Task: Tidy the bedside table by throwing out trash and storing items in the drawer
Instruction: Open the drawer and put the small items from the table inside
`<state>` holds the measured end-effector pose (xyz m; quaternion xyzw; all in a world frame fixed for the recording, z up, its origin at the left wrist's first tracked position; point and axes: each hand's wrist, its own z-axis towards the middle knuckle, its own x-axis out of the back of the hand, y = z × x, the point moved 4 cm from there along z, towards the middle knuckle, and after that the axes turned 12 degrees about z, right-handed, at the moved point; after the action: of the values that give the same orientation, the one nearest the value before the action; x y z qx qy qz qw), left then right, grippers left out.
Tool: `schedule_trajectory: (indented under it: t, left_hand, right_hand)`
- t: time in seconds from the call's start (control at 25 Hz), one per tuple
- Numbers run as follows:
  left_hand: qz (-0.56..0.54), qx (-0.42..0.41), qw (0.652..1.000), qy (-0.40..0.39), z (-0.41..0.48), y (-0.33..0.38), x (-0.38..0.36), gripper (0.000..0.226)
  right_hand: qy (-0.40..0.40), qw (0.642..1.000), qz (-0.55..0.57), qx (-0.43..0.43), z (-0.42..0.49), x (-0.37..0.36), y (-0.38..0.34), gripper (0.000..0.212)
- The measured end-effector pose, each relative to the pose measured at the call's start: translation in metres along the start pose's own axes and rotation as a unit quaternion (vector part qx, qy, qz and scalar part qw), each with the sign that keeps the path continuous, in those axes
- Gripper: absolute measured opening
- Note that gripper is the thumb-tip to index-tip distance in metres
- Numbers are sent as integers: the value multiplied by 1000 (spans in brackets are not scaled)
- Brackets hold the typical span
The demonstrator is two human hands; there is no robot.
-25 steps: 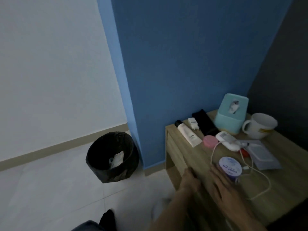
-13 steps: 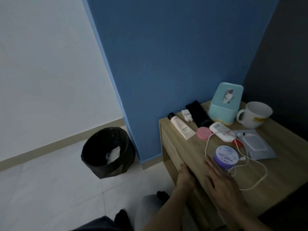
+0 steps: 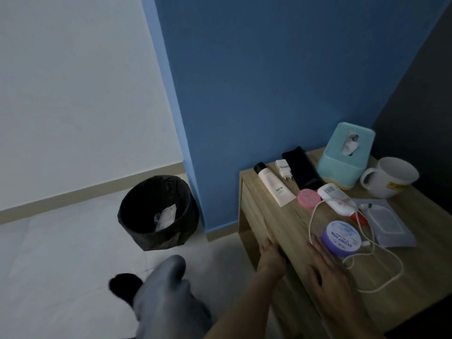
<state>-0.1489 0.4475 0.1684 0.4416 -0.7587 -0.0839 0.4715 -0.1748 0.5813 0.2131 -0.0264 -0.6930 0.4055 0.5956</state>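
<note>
The wooden bedside table (image 3: 266, 216) stands against the blue wall. My left hand (image 3: 271, 256) is on its front, fingers hooked over the top edge of the drawer front (image 3: 249, 216); the drawer looks closed. My right hand (image 3: 327, 275) lies flat on the tabletop, fingertips against a purple jar (image 3: 341, 237). Also on top are a cream tube (image 3: 274, 187), a white charger plug (image 3: 283, 168), a black case (image 3: 302, 170), a pink round tin (image 3: 308, 197), a white device (image 3: 336, 198) with a white cable (image 3: 381, 282), and a clear packet (image 3: 389, 223).
A teal tissue box (image 3: 342, 155) and a white mug (image 3: 389, 177) stand at the back of the table. A black-lined bin (image 3: 159, 211) with some trash inside sits on the floor to the left, by the wall corner. My grey-clad knee (image 3: 166, 297) is low in view.
Both hands keep their places on the drawer edge and tabletop. The view has swung, and my knee has come up into the frame.
</note>
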Motion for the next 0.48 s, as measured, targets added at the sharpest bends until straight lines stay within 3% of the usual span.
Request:
schedule_trajectory:
  t: [0.24, 0.48]
  left_hand:
    - [66, -27, 997, 8, -2, -2, -8, 52]
    - [31, 5, 999, 24, -19, -19, -4, 42]
  right_hand:
    - [18, 999, -3, 35, -3, 0, -1, 59]
    - [34, 998, -10, 55, -7, 1, -1, 59]
